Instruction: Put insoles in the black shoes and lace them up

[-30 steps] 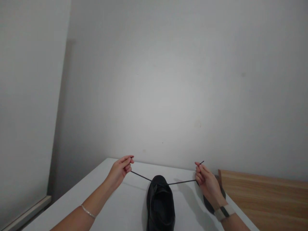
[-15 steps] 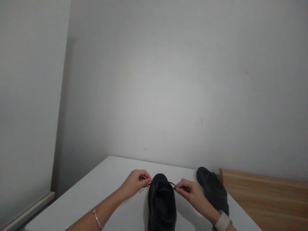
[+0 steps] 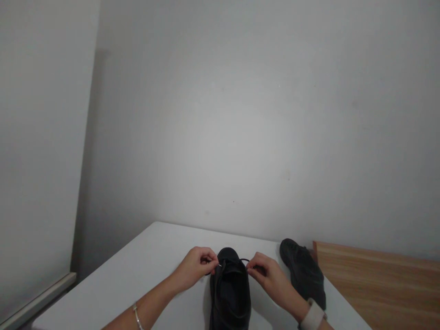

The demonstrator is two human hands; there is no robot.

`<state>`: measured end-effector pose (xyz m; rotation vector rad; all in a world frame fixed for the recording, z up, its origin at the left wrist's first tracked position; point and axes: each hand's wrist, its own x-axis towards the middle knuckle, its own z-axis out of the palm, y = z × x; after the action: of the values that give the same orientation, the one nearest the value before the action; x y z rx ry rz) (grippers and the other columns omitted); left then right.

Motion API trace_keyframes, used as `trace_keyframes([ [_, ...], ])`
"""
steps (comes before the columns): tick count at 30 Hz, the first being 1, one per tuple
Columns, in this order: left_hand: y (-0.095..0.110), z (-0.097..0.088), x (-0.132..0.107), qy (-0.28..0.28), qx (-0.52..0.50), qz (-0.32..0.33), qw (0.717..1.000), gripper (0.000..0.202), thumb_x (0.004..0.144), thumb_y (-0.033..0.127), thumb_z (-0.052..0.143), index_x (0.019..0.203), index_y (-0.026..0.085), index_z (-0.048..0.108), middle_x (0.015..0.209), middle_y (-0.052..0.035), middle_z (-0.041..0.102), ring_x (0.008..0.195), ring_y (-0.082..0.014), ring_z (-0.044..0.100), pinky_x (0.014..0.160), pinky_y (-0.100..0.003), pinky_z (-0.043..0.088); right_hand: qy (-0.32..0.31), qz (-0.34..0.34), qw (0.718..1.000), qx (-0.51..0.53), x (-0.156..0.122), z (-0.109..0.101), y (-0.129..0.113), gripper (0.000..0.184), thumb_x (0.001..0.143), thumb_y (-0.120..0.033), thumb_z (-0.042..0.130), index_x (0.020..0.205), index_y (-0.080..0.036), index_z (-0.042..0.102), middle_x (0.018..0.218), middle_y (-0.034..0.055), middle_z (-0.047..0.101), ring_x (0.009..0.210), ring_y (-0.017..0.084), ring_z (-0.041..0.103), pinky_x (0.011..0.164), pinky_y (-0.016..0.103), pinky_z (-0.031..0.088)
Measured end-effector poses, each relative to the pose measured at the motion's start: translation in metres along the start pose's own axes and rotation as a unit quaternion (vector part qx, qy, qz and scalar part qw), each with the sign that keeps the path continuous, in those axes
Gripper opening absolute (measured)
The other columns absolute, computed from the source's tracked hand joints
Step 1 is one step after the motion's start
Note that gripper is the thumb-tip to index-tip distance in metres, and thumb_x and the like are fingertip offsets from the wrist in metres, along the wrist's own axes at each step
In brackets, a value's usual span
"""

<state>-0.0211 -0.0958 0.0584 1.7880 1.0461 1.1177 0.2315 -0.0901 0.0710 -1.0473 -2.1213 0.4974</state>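
A black lace-up shoe point(image 3: 233, 316) stands upright on the white table point(image 3: 165, 250), toe pointing away from me and its opening facing up. At its left side, my left hand point(image 3: 201, 266) pinches a dark shoelace between thumb and forefinger, close to the tongue. On the other side my right hand point(image 3: 263, 270) pinches the other end of the shoelace point(image 3: 244, 260), which curves out from the front of the shoe. The lacing itself is too dark to make out.
A second black shoe point(image 3: 304, 272) lies at the table's right edge, beyond my right forearm. Past it is a wood-grain board point(image 3: 378, 284). A pale wall point(image 3: 233, 137) rises behind the table, with a white panel point(image 3: 41, 137) on the left.
My left hand has moved slightly right and down, nearer the shoe. My right hand has shifted slightly left, towards it. Both keep their pinch on the lace.
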Motion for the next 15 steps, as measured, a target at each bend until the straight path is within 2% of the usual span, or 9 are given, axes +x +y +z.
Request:
trace_keyframes([
  [3, -0.001, 0.0, -0.003, 0.012, 0.014, 0.01, 1.0, 0.028, 0.074, 0.039, 0.062, 0.076, 0.012, 0.066, 0.067, -0.0052, 0.066, 0.065, -0.0157, 0.059, 0.06, -0.025, 0.042, 0.008, -0.007, 1.0, -0.028, -0.001, 0.001, -0.005, 0.02, 0.084, -0.032, 0.054, 0.074, -0.02, 0.068, 0.074, 0.0033, 0.056, 0.067, 0.017, 0.051, 0.062, 0.03, 0.039],
  [9, -0.005, 0.007, -0.002, 0.052, 0.007, 0.015, 0.999, 0.023, 0.073, 0.036, 0.061, 0.072, 0.013, 0.065, 0.062, -0.0025, 0.063, 0.06, -0.0141, 0.056, 0.056, -0.023, 0.039, 0.051, -0.043, 0.988, -0.136, -0.003, 0.003, -0.01, 0.013, 0.081, -0.027, 0.059, 0.073, -0.024, 0.07, 0.085, 0.0062, 0.057, 0.086, 0.024, 0.05, 0.077, 0.037, 0.038],
  [12, -0.006, 0.011, -0.001, 0.065, -0.012, 0.007, 0.998, 0.025, 0.073, 0.036, 0.062, 0.072, 0.012, 0.065, 0.06, -0.0027, 0.063, 0.058, -0.0143, 0.056, 0.055, -0.024, 0.038, 0.044, -0.036, 0.988, -0.146, -0.003, 0.004, -0.013, 0.017, 0.083, -0.024, 0.055, 0.074, -0.024, 0.07, 0.083, 0.0064, 0.055, 0.083, 0.022, 0.051, 0.074, 0.036, 0.039],
  [15, -0.006, 0.01, -0.002, 0.049, -0.035, 0.001, 0.998, 0.024, 0.071, 0.036, 0.064, 0.071, 0.011, 0.065, 0.06, -0.0035, 0.064, 0.059, -0.0148, 0.057, 0.057, -0.025, 0.039, 0.021, -0.02, 0.993, -0.118, -0.002, 0.005, -0.015, 0.021, 0.084, -0.02, 0.051, 0.076, -0.022, 0.07, 0.082, 0.0061, 0.055, 0.078, 0.02, 0.054, 0.071, 0.032, 0.041],
])
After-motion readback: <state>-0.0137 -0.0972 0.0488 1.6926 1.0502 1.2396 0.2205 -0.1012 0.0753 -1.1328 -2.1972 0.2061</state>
